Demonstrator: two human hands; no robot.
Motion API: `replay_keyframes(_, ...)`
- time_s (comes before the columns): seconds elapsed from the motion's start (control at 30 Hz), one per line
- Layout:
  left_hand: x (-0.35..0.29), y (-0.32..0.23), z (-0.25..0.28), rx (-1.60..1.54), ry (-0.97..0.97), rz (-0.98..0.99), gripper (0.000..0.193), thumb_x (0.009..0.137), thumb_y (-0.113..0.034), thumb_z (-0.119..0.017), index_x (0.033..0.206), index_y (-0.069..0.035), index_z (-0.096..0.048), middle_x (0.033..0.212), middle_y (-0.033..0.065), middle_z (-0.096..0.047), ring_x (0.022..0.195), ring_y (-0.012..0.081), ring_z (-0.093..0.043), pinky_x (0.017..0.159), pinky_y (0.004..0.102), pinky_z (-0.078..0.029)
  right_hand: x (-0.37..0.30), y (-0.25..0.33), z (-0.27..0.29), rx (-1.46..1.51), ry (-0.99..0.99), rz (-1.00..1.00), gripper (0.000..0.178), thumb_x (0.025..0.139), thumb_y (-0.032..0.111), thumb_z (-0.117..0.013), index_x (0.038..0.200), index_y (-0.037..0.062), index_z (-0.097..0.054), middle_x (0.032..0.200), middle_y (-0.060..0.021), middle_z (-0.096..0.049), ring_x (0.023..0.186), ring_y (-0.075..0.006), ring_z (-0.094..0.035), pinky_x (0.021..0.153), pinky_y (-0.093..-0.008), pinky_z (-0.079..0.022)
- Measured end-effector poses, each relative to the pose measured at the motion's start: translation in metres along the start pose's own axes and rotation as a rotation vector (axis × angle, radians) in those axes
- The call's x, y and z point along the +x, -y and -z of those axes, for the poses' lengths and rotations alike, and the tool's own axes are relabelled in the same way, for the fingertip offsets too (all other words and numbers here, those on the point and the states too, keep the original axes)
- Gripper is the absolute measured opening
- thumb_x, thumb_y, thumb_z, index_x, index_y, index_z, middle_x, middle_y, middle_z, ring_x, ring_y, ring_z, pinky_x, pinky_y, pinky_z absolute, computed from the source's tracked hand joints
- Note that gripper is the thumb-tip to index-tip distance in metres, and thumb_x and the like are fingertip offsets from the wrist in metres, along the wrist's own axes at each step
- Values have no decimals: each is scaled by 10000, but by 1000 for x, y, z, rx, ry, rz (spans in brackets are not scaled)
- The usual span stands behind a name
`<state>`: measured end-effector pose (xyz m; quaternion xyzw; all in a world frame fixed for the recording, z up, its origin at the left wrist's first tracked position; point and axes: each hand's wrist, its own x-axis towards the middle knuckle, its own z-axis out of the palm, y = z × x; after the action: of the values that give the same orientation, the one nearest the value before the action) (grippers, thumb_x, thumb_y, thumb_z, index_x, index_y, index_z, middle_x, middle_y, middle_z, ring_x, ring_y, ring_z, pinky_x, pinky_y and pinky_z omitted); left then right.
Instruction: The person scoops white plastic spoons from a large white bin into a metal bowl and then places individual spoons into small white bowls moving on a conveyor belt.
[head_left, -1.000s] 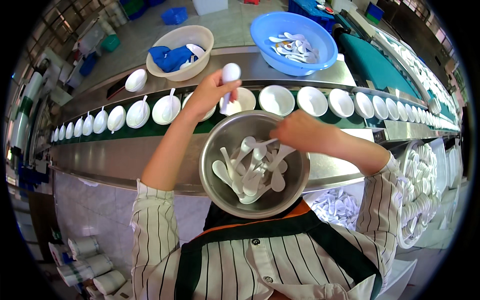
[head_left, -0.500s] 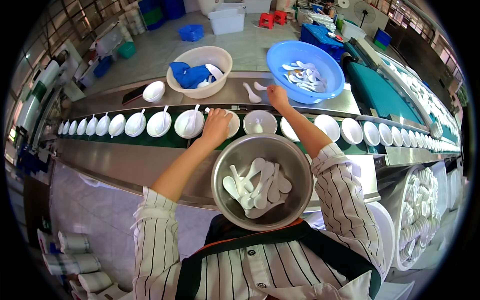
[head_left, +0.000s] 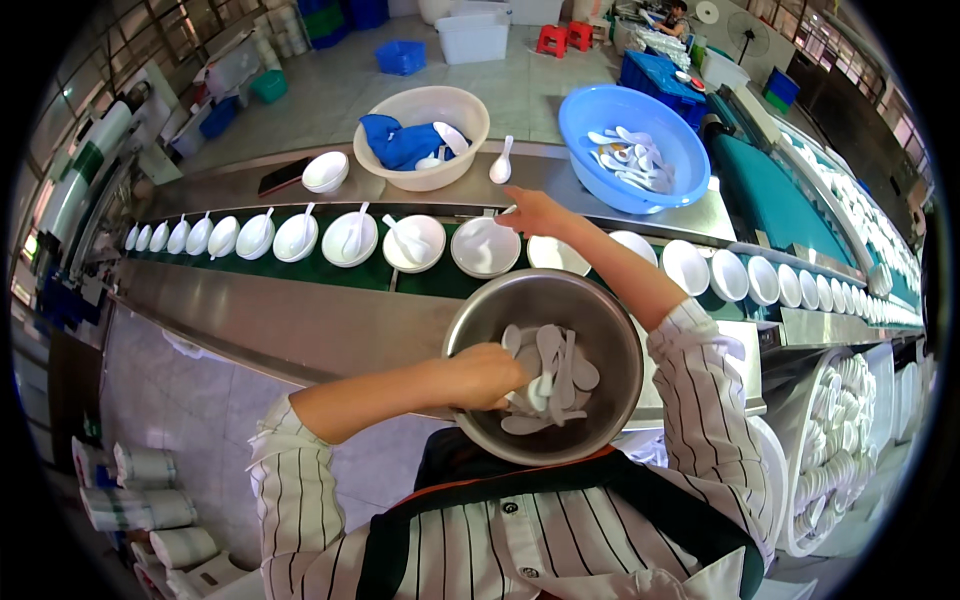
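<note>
In the steel basin (head_left: 460,400) before my body lie several white spoons (head_left: 565,370). My left hand (head_left: 485,376) reaches into it, fingers curled down on a spoon and partly hidden. Over the green belt, my right hand (head_left: 535,213) has its thumb and fingers at the handle of a white spoon (head_left: 510,210), above a white bowl (head_left: 485,262). Just left of that, another bowl (head_left: 418,262) carries a spoon leaning on its rim. A single spoon (head_left: 501,168) lies on the steel ledge beyond my right hand.
Bowls line the belt (head_left: 385,277) both ways; several at left hold spoons. On the ledge stand a blue basin (head_left: 578,165) of spoons, a cream basin (head_left: 375,170) with blue cloth, a small bowl (head_left: 325,172) and a dark flat object (head_left: 284,176). A dish-filled container (head_left: 800,500) stands at right.
My left hand has left a bowl on the belt and dipped into the steel basin. My right hand brought a spoon from the ledge to a bowl. The bowls have shifted left.
</note>
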<state>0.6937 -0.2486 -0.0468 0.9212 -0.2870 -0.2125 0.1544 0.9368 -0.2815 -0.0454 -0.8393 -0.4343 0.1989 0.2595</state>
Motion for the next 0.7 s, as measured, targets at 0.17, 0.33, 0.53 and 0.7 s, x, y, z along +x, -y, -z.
replay_keyframes(0.17,-25,-2,16,-353,-58,-109,268,718,-185,-653,895,-32,-524,797,138,-561,770,290,-550,675,381,-423,-74,48,12,79,261,473,374,787,191,-615,1118,41,-524,825,-139,-646,757,-218,-630,698,-341,-489)
replay_keyframes(0.33,-24,13,62,-888,-256,-61,231,827,-234,-601,926,-61,-485,728,14,-531,618,83,-544,524,241,-431,-158,23,-8,-466,653,452,717,559,280,-777,1183,68,-495,1176,-189,-504,1061,-311,-518,881,-386,-408)
replay_keyframes(0.53,44,145,30,-546,-836,508,230,823,-206,-533,951,-15,-520,729,104,-586,571,184,-583,451,313,-447,-200,2,-53,-698,250,736,196,720,108,-545,911,67,-530,1017,-135,-533,962,-276,-560,711,-349,-499)
replay_keyframes(0.7,70,169,16,-307,-848,752,243,810,-184,-478,940,12,-538,939,254,-583,896,396,-557,785,469,-427,-202,32,-5,-427,240,550,163,757,111,-542,904,56,-584,797,-109,-606,746,-212,-611,628,-332,-499)
